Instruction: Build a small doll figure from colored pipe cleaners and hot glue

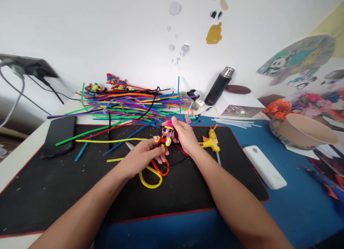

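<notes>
A small pipe-cleaner doll [166, 133] with a pink hat, yellow band and red-and-yellow body is held up between both hands over the black mat [88, 191]. My left hand [146, 154] pinches its lower body from the left. On the right, my right hand [185, 134] is closed at the doll's pink hat, thumb on top; its other fingers are partly hidden. Scissors [152, 184] with yellow and red handles lie beneath my left hand, which covers part of them. A yellow glue gun [212, 140] rests right of my right hand.
Many coloured pipe cleaners [129, 104] lie piled along the wall, some reaching onto the mat. A black phone [60, 136] is at the left. A black bottle [219, 87], a white box [240, 104], a white power bank [264, 166] and a bowl [309, 129] stand or lie rightward.
</notes>
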Demonstrator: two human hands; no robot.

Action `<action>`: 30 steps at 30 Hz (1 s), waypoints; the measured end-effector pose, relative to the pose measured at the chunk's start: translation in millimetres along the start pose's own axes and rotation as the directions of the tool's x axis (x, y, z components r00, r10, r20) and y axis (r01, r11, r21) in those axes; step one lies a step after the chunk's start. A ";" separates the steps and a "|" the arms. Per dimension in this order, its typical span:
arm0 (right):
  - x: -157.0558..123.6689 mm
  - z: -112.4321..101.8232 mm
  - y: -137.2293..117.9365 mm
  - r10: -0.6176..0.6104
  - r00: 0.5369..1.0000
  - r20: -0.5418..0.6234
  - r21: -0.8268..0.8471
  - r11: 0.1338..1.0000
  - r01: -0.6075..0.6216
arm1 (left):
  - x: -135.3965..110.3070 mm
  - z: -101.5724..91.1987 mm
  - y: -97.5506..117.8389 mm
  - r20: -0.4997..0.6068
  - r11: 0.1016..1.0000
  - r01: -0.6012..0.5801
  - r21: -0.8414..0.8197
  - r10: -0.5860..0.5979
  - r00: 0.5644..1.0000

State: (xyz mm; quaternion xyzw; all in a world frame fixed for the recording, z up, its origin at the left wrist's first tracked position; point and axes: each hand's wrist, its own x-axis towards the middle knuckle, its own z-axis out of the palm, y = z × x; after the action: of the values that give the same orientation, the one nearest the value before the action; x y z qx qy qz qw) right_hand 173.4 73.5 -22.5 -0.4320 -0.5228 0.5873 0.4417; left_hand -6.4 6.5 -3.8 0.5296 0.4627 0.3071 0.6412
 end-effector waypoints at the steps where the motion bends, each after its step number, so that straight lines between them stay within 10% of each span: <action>1: 0.0 0.0 0.0 0.000 1.000 -0.001 -0.002 1.000 0.000 | -0.1 0.0 0.1 0.003 1.000 0.001 0.001 -0.001 1.000; 30: -0.5 -2.7 -1.3 0.041 0.999 -0.024 0.001 0.999 -0.041 | -1.7 4.6 1.9 0.066 0.994 0.009 -0.107 -0.002 0.998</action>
State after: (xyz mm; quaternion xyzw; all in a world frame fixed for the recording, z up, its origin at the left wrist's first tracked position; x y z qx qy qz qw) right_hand 176.3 73.7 -21.4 -0.4493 -0.5083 0.5914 0.4359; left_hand -2.6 3.7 -1.4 0.5030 0.4255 0.3120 0.6845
